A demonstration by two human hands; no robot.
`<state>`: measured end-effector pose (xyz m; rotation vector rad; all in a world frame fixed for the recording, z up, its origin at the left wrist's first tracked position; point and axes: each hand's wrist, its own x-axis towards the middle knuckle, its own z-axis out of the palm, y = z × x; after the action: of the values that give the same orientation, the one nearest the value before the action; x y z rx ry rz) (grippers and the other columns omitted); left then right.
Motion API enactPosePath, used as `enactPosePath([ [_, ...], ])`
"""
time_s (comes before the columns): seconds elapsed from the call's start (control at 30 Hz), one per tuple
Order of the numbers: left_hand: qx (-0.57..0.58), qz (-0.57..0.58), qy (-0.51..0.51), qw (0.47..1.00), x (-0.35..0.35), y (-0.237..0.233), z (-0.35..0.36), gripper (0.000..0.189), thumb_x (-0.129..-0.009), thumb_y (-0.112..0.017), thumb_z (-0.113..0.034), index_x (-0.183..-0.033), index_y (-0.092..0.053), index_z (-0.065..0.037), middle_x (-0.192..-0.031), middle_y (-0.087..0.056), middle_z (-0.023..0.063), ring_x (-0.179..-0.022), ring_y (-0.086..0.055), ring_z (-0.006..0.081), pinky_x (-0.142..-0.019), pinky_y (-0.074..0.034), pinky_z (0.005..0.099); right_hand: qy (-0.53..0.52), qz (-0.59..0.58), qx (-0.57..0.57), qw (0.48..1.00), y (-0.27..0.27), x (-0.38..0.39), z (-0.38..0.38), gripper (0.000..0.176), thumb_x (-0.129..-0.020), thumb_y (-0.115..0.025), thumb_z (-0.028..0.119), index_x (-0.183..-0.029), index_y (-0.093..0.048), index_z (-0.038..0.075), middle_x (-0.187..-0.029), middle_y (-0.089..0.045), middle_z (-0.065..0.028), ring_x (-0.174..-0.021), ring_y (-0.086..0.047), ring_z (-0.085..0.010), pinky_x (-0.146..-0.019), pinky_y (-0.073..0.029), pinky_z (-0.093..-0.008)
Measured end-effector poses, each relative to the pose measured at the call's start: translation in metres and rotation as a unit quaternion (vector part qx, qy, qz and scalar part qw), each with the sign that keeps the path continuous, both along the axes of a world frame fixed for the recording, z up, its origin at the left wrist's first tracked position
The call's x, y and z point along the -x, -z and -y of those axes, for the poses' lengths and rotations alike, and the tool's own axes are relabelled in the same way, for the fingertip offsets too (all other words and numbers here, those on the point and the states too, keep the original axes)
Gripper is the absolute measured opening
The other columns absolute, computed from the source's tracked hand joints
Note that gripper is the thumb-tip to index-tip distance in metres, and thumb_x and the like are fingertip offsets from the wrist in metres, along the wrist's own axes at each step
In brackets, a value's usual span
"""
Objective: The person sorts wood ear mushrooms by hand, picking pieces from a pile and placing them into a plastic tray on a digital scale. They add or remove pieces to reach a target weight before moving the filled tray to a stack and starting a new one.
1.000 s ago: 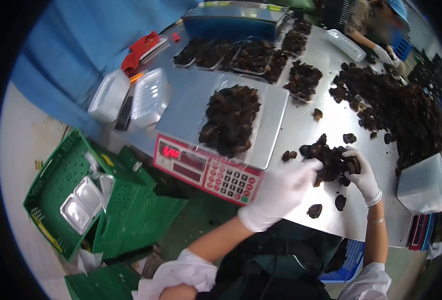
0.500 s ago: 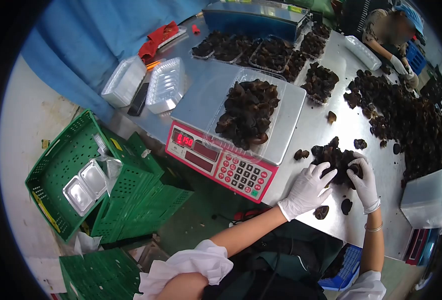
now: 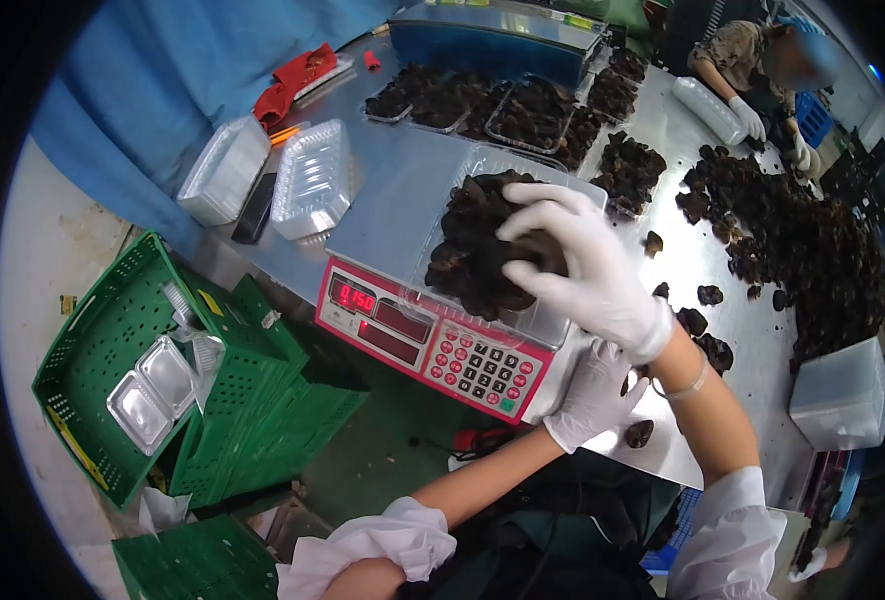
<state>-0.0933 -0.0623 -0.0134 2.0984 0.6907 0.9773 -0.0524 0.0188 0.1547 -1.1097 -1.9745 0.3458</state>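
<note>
My gloved right hand [image 3: 593, 270] reaches over the clear plastic tray on the scale, its fingers and thumb curved around dark wood ear mushrooms [image 3: 541, 248]. More wood ears [image 3: 473, 255] fill that tray [image 3: 428, 240]. The pink and white scale [image 3: 433, 350] under it shows 0.150 in red digits. Down by the table's near edge is my gloved left hand [image 3: 595, 395], fingers apart, with a dark bit showing between them. Loose wood ears [image 3: 691, 320] lie to its right, and a single piece [image 3: 640, 433] sits just beside it.
Filled trays [image 3: 533, 112] line the back of the table. A large wood ear heap [image 3: 813, 260] covers the right side, near a co-worker [image 3: 763, 80] in white gloves. Stacked clear trays stand left [image 3: 311, 178] and right [image 3: 843, 395]. Green crates [image 3: 233, 400] are at lower left.
My right hand has moved left and up from the loose wood ears to the tray on the scale. The left hand has shifted slightly down and left. The display reading is unchanged.
</note>
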Motion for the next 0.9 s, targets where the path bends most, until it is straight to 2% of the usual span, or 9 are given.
enactPosePath([
  [0.03,0.069,-0.045,0.046,0.996,0.005,-0.005,-0.002,0.034,-0.082,-0.069,-0.023,-0.106,-0.058,-0.001,-0.088,-0.058,0.0158,-0.09,-0.056,0.0364,-0.086,-0.041,0.0495,-0.026,0.045,-0.013,0.999,-0.001,0.011,-0.011,0.03,-0.081,-0.074,0.022,-0.107,-0.063,0.01,-0.135,-0.053,-0.0163,-0.123,-0.05,-0.0362,-0.108,-0.035,-0.0495],
  [0.13,-0.002,0.033,-0.022,0.999,-0.001,0.011,0.002,0.033,-0.082,-0.068,-0.022,-0.105,-0.058,-0.001,-0.088,-0.059,0.0163,-0.09,-0.056,0.0362,-0.083,-0.041,0.0489,-0.047,0.257,-0.051,0.964,0.023,0.03,-0.029,0.046,-0.084,-0.069,0.034,-0.125,-0.06,0.015,-0.145,-0.044,-0.0201,-0.137,-0.036,-0.0421,-0.114,-0.021,-0.0648],
  [0.17,0.034,-0.052,0.018,0.998,0.002,0.012,0.001,0.033,-0.081,-0.068,-0.021,-0.105,-0.058,-0.001,-0.094,-0.059,0.0186,-0.094,-0.055,0.0368,-0.085,-0.041,0.049,-0.053,0.281,-0.044,0.957,0.027,0.028,-0.028,0.053,-0.081,-0.071,0.034,-0.129,-0.059,0.017,-0.147,-0.041,-0.0209,-0.14,-0.034,-0.0425,-0.115,-0.019,-0.0655],
  [0.43,0.003,-0.013,-0.012,1.0,0.005,-0.01,0.001,0.039,-0.081,-0.068,-0.023,-0.113,-0.056,-0.003,-0.103,-0.055,0.0204,-0.098,-0.053,0.0381,-0.085,-0.04,0.0506,-0.056,0.264,0.005,0.963,-0.001,0.004,-0.017,0.07,-0.072,-0.076,0.028,-0.139,-0.054,0.02,-0.154,-0.032,-0.0231,-0.142,-0.03,-0.0456,-0.116,-0.019,-0.0625],
  [0.63,0.012,-0.066,0.007,0.998,0.006,-0.002,0.0,0.049,-0.083,-0.068,-0.027,-0.123,-0.055,-0.002,-0.116,-0.055,0.0231,-0.11,-0.051,0.0396,-0.091,-0.041,0.0482,-0.053,0.201,0.028,0.978,-0.01,-0.004,0.006,0.057,-0.072,-0.073,0.015,-0.128,-0.063,0.015,-0.15,-0.041,-0.0189,-0.138,-0.037,-0.0425,-0.116,-0.027,-0.0527],
  [0.7,0.087,-0.118,0.085,0.986,0.005,0.007,-0.001,0.06,-0.089,-0.065,-0.029,-0.14,-0.046,-0.002,-0.137,-0.05,0.023,-0.129,-0.045,0.0365,-0.106,-0.037,0.0462,-0.037,0.165,-0.022,0.985,-0.002,-0.001,0.013,0.039,-0.074,-0.073,0.013,-0.113,-0.07,0.017,-0.147,-0.046,-0.0136,-0.137,-0.04,-0.0386,-0.115,-0.028,-0.0536],
  [0.73,0.088,-0.118,0.081,0.986,0.003,0.013,0.001,0.06,-0.089,-0.065,-0.029,-0.14,-0.046,-0.002,-0.137,-0.05,0.023,-0.129,-0.045,0.0365,-0.106,-0.037,0.0462,-0.041,0.164,-0.022,0.985,0.001,0.002,0.016,0.039,-0.074,-0.073,0.013,-0.113,-0.07,0.017,-0.147,-0.046,-0.0136,-0.137,-0.04,-0.0386,-0.115,-0.028,-0.0536],
  [0.83,0.128,0.035,0.183,0.974,0.004,0.011,0.005,0.066,-0.097,-0.058,-0.028,-0.151,-0.03,-0.002,-0.152,-0.038,0.019,-0.142,-0.036,0.0292,-0.12,-0.023,0.0409,-0.06,0.213,-0.068,0.973,0.005,0.019,0.025,0.02,-0.078,-0.076,0.028,-0.097,-0.075,0.022,-0.148,-0.047,-0.0087,-0.139,-0.037,-0.0364,-0.115,-0.026,-0.0586],
  [0.9,0.081,0.023,0.135,0.987,0.003,0.011,0.004,0.066,-0.097,-0.058,-0.029,-0.151,-0.031,-0.002,-0.152,-0.038,0.0191,-0.142,-0.036,0.0293,-0.12,-0.023,0.041,-0.054,0.25,-0.066,0.965,0.01,0.023,0.021,0.021,-0.082,-0.072,0.035,-0.1,-0.076,0.024,-0.15,-0.045,-0.0084,-0.142,-0.033,-0.0374,-0.117,-0.022,-0.0589],
])
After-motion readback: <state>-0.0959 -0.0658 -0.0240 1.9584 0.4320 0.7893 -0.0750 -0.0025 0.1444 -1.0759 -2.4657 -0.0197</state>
